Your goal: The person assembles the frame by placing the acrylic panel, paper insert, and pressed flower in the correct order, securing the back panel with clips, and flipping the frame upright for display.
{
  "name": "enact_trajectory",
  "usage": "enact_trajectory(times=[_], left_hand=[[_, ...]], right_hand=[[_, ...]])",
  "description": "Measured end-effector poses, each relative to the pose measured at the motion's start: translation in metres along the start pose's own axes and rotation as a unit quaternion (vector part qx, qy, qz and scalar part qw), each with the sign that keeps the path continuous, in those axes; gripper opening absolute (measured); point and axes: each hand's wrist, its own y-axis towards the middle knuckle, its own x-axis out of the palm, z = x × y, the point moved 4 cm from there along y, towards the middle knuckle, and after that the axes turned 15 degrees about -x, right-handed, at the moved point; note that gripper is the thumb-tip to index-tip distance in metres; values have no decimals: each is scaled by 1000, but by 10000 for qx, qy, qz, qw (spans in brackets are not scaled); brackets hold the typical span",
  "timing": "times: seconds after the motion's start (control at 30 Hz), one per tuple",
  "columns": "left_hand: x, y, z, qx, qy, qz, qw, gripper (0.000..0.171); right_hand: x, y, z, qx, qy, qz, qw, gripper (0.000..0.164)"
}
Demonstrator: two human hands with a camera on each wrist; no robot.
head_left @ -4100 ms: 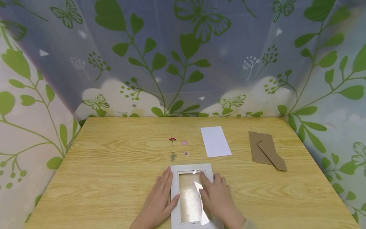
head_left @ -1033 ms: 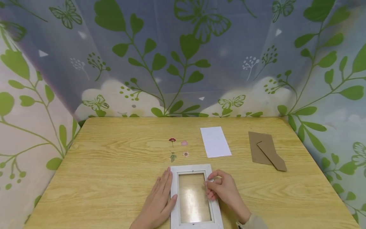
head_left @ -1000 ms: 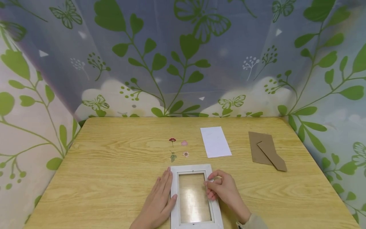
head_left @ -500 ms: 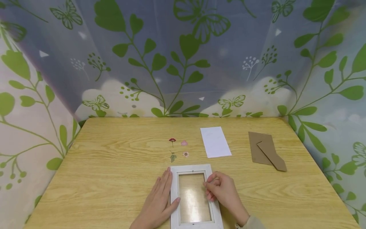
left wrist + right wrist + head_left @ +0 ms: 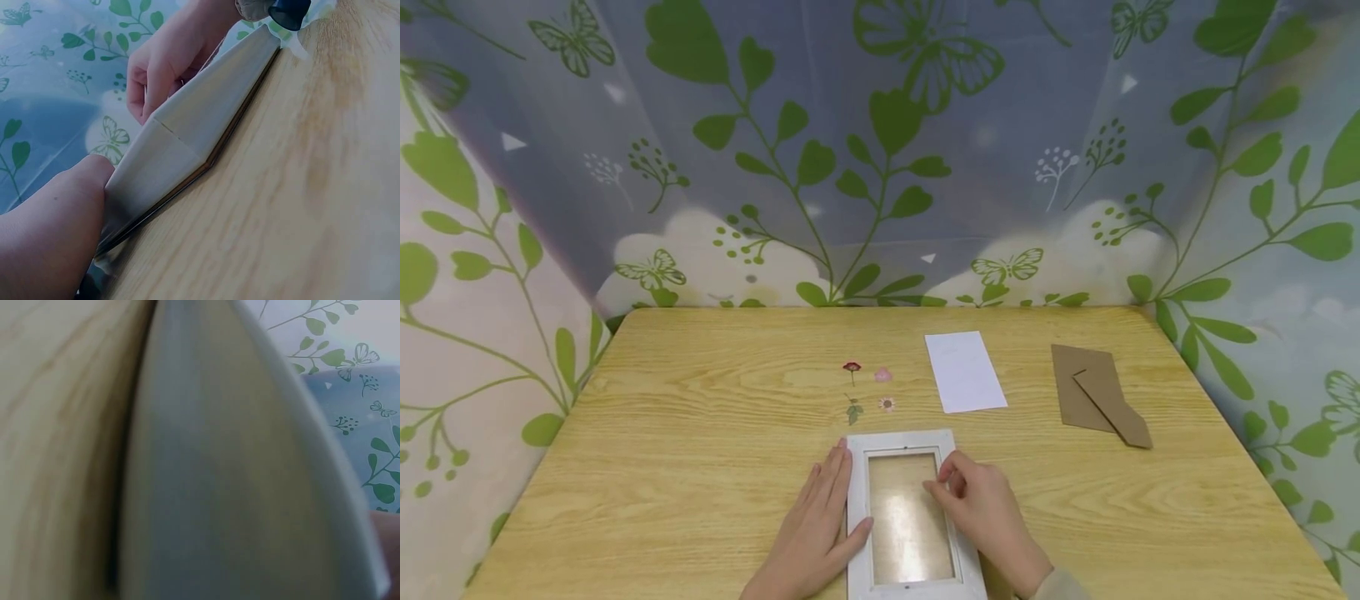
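Note:
A white picture frame (image 5: 966,546) lies on the table at the near edge of the head view, with a clear pane (image 5: 902,517) in its opening. My left hand (image 5: 816,521) rests flat along the frame's left side, fingers together, thumb on the rim. Over the right inner edge, my right hand (image 5: 988,508) has its fingers curled, with thumb and forefinger close together at the pane. Whether they pinch anything thin and clear is too small to tell. In the left wrist view, the right hand (image 5: 169,65) bends down behind the frame's side (image 5: 181,125).
Beyond the frame lie a dark red pressed flower (image 5: 852,367), a pink petal (image 5: 883,375), a green leaf sprig (image 5: 854,411) and a pale daisy (image 5: 887,404). A white card (image 5: 966,372) is farther right. A brown backing board (image 5: 1078,400) with a stand leg (image 5: 1116,412) lies at right.
My right hand has lifted from the pane's right side and curled its fingers, then shifted slightly inward over the opening. Bright glare there has gone. My left hand stays at the frame.

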Motion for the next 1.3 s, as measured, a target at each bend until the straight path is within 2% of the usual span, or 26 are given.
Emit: enact_trajectory(times=[0.13, 0.27, 0.33, 0.43, 0.5, 0.57, 0.63, 0.7, 0.8, 0.97, 1.3], left_hand=[[0, -1, -1, 36, 40, 53, 10000, 84], [1, -1, -2, 104, 93, 131, 9998, 84], [2, -1, -2, 89, 107, 88, 9999, 84], [3, -1, -2, 70, 96, 7, 9999, 84], [3, 0, -1, 56, 71, -30, 10000, 84], [2, 0, -1, 67, 61, -5, 10000, 84], [2, 0, -1, 77, 68, 27, 9999, 84], [2, 0, -1, 79, 92, 71, 9999, 84], [2, 0, -1, 77, 118, 92, 9999, 84], [2, 0, -1, 37, 88, 53, 9999, 84], [0, 0, -1, 28, 90, 39, 9999, 85]], right_hand=[[2, -1, 1, -217, -204, 17, 9996, 23], [-4, -1, 0, -1260, -332, 323, 9909, 22], [-6, -4, -2, -1897, -186, 189, 9815, 35], [-6, -14, -4, -2720, 359, -511, 9603, 70], [-4, -22, -5, -3087, 821, -1031, 9420, 87], [-3, -29, -6, -3357, 1115, -1338, 9257, 99], [0, -33, -6, -3405, 1354, -1533, 9177, 103], [3, -35, -5, -3322, 1401, -1645, 9181, 104], [9, -36, -3, -3090, 1341, -1752, 9251, 99], [12, -37, -3, -2872, 1120, -1634, 9372, 86], [17, -38, -5, -3164, 511, -1078, 9411, 66]])
